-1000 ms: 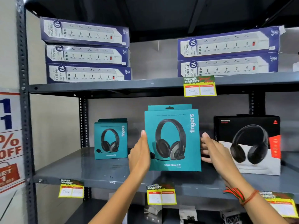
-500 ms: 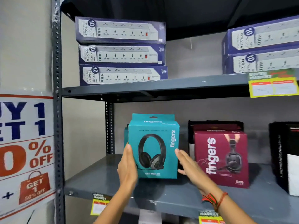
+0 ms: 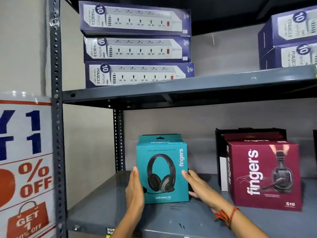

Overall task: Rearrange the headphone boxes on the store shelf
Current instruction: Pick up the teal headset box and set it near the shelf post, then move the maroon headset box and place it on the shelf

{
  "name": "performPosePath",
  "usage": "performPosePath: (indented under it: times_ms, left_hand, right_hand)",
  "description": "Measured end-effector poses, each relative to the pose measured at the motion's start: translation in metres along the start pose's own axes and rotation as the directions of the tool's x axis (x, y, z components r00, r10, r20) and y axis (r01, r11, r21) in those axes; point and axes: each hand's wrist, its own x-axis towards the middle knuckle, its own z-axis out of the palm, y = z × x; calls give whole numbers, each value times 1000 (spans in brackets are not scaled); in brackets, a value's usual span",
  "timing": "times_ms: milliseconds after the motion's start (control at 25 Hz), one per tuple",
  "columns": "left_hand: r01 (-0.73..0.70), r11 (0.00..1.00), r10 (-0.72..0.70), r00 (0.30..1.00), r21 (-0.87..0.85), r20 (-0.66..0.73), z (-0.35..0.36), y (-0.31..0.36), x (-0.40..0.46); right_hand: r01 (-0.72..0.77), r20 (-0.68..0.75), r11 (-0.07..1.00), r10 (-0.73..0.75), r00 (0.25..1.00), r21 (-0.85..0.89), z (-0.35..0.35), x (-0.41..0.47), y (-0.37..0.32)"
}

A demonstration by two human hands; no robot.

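A teal headphone box stands upright on the grey lower shelf, near its left end. My left hand is pressed flat against the box's left side. My right hand holds its right side, with a red thread band on the wrist. Behind the teal box, the top of a second teal box shows. To the right stands a maroon headphone box, with a dark box behind it.
The upper shelf carries three stacked blue power-strip boxes on the left and more at the right. A perforated shelf post and a sale poster stand to the left.
Both hands carried the teal box leftward along the lower shelf and lower, until it stands on the shelf in front of the other teal box. The view has shifted left and closer.
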Motion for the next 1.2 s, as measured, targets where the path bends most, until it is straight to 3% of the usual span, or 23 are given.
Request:
performPosePath:
  times_ms: [120, 280, 440, 600, 720, 920, 1080, 1200]
  left_hand:
    - [-190, 978, 195, 980, 85, -50, 0, 11, -4]
    - [-561, 817, 574, 814, 132, -88, 27, 43, -19]
    - [-643, 765, 644, 764, -37, 34, 93, 90, -48]
    - [-495, 856, 516, 834, -147, 198, 164, 110, -83]
    - [-356, 928, 371, 871, -105, 323, 207, 92, -101]
    - [-47, 993, 9, 943, 106, 332, 237, 26, -111]
    - [100, 993, -117, 915, 66, 386, 237, 3, -126]
    - [125, 989, -146, 915, 82, 376, 236, 9, -136]
  right_hand:
    - [56, -19, 996, -58, 998, -71, -8, 2, 3]
    - [156, -226, 976, -187, 956, -150, -40, -13, -11]
    - [299, -430, 937, -348, 833, -179, -96, -41, -47]
    - [347, -583, 896, -445, 680, -278, -162, -72, -60]
    - [288, -639, 906, -423, 643, -309, -209, -85, -39]
    - [4, -593, 979, -126, 796, -202, -251, -78, 31]
    - [-37, -343, 999, 32, 939, -8, -258, -78, 63]
    - [-27, -317, 1000, 20, 948, -16, -259, -81, 66]
